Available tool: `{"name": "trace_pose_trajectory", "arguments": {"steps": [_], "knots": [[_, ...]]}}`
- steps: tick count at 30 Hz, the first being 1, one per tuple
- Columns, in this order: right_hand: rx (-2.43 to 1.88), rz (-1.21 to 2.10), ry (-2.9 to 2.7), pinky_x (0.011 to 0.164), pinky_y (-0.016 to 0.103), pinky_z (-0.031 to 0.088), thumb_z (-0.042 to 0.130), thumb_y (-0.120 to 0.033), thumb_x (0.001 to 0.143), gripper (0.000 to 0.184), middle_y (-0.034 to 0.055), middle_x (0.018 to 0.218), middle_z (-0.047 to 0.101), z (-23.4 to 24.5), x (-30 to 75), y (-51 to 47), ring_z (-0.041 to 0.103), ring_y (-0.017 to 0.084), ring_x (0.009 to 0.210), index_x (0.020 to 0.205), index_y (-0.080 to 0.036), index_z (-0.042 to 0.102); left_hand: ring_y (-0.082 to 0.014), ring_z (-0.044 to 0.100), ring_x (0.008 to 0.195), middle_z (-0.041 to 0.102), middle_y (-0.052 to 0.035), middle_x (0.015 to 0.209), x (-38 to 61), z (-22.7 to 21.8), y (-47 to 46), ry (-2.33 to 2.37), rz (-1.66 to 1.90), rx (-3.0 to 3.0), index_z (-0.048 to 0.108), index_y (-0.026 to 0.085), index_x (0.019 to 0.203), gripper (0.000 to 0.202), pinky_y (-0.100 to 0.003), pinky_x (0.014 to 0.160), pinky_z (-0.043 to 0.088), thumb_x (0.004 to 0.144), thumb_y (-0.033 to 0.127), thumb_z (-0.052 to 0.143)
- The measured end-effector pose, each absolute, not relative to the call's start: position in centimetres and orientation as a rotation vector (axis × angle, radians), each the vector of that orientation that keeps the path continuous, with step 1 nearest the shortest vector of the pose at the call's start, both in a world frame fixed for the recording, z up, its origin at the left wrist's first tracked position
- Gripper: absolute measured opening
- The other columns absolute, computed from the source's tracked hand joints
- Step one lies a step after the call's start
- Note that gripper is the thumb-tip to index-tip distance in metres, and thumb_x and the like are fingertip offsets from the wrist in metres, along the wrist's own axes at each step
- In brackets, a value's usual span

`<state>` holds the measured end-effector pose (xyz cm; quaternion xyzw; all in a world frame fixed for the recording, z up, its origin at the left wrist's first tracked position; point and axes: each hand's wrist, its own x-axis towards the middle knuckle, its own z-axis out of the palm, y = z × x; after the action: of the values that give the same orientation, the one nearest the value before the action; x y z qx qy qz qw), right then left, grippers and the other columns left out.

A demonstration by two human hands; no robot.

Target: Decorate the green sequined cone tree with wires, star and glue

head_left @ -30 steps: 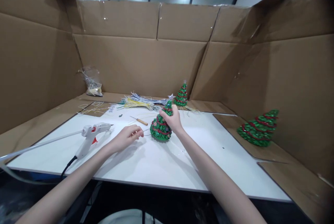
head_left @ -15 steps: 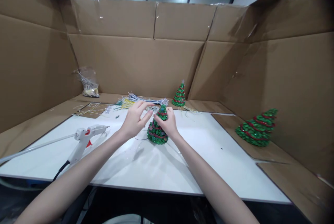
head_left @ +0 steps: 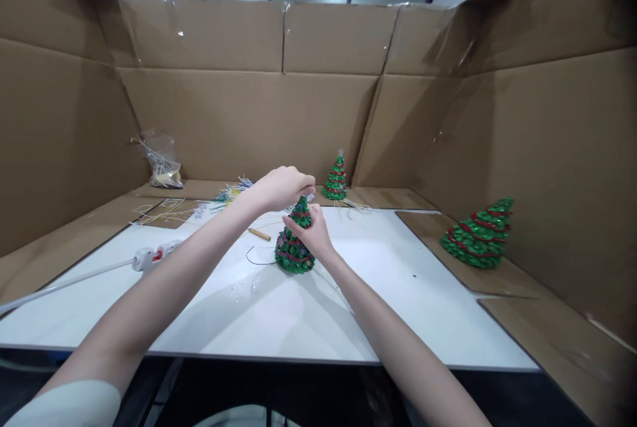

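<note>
A small green Christmas tree with red garlands (head_left: 293, 246) stands on the white board (head_left: 398, 307) near its middle. My right hand (head_left: 307, 233) grips the tree's right side and steadies it. My left hand (head_left: 284, 187) hovers over the tree's tip with fingers pinched together at the silver star on top; what it pinches is mostly hidden. A thin dark wire (head_left: 256, 256) curls on the board just left of the tree.
A white glue gun (head_left: 152, 256) lies at the left with its cord running off the board. A wooden-handled awl (head_left: 259, 234), a bundle of coloured wires (head_left: 229, 192) and a plastic bag (head_left: 160, 162) lie behind. Two more trees stand at the back (head_left: 337, 178) and right (head_left: 478, 233). Cardboard walls surround everything.
My left hand rose from the board beside the tree up to the tree's tip and closed into a pinch. My right hand slid lower on the tree.
</note>
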<state>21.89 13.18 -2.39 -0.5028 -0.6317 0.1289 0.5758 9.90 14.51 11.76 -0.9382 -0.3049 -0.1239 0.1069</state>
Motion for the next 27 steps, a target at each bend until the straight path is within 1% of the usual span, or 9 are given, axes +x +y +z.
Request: {"name": "trace_pose_trajectory", "arguments": {"steps": [4,8,12,14,16,19,22,27], "knots": [[-1.153,0.271,-1.465,0.08,0.036,0.044,0.066,-0.046,0.071,0.027,0.0003,0.081,0.043,-2.4,21.6,13.0,0.05,0.02,0.081,0.073,-0.022,0.053,-0.017,0.059,0.065,0.068,-0.0072,0.077,10.3,12.9,13.9,-0.923,-0.229,-2.72,0.066,0.017,0.083,0.029,-0.024,0.055,0.033,0.092,0.03,0.042],[-1.165,0.274,-1.44,0.079,0.035,0.044,0.065,-0.044,0.071,0.027,0.0001,0.081,0.041,-2.4,21.4,12.9,0.05,0.019,0.08,0.072,-0.022,0.051,-0.02,0.061,0.07,0.069,-0.011,0.081,11.1,13.6,13.2,-0.919,-0.088,-2.673,0.068,0.015,0.083,0.024,-0.027,0.06,0.037,0.086,0.02,0.045],[-1.174,0.279,-1.424,0.078,0.034,0.044,0.065,-0.042,0.07,0.026,-0.0001,0.08,0.039,-2.3,21.3,12.8,0.05,0.02,0.079,0.07,-0.022,0.05,-0.0227,0.062,0.074,0.07,-0.0116,0.079,11.9,13.8,12.9,-0.944,-0.019,-2.652,0.07,0.016,0.083,0.02,-0.029,0.065,0.04,0.08,0.014,0.051],[-1.18,0.279,-1.409,0.078,0.034,0.045,0.064,-0.041,0.07,0.025,0.0001,0.08,0.039,-2.2,21.2,12.8,0.05,0.02,0.079,0.07,-0.022,0.049,-0.025,0.063,0.076,0.07,-0.0121,0.077,12.3,13.7,12.9,-0.974,-0.029,-2.637,0.071,0.016,0.08,0.019,-0.031,0.067,0.041,0.078,0.012,0.053],[-1.184,0.279,-1.395,0.079,0.034,0.045,0.064,-0.041,0.069,0.024,0.0002,0.08,0.039,-2.2,21.1,12.9,0.05,0.02,0.08,0.07,-0.022,0.05,-0.027,0.063,0.079,0.069,-0.0122,0.074,12.6,13.6,13.0,-1.002,-0.054,-2.623,0.071,0.017,0.072,0.018,-0.033,0.069,0.042,0.076,0.01,0.054],[-1.185,0.275,-1.38,0.081,0.033,0.045,0.065,-0.04,0.068,0.023,0.0002,0.082,0.039,-2.2,20.9,12.9,0.05,0.019,0.081,0.07,-0.022,0.05,-0.0273,0.062,0.079,0.067,-0.0109,0.069,12.8,13.3,13.0,-1.027,-0.095,-2.617,0.068,0.017,0.063,0.019,-0.034,0.069,0.043,0.072,0.006,0.055],[-1.185,0.266,-1.369,0.081,0.033,0.045,0.065,-0.039,0.068,0.023,0.0003,0.082,0.039,-2.3,20.9,12.9,0.05,0.019,0.081,0.069,-0.022,0.049,-0.0278,0.062,0.078,0.065,-0.0109,0.067,12.8,13.0,12.9,-1.048,-0.155,-2.617,0.068,0.016,0.062,0.02,-0.034,0.069,0.043,0.07,0.004,0.054],[-1.181,0.246,-1.365,0.081,0.034,0.045,0.064,-0.039,0.068,0.023,0.0008,0.082,0.038,-2.3,20.8,13.0,0.05,0.02,0.082,0.069,-0.022,0.048,-0.0302,0.062,0.082,0.064,-0.0111,0.066,12.9,12.3,12.8,-1.1,-0.312,-2.639,0.067,0.015,0.06,0.017,-0.037,0.073,0.044,0.068,0.004,0.056]]}}
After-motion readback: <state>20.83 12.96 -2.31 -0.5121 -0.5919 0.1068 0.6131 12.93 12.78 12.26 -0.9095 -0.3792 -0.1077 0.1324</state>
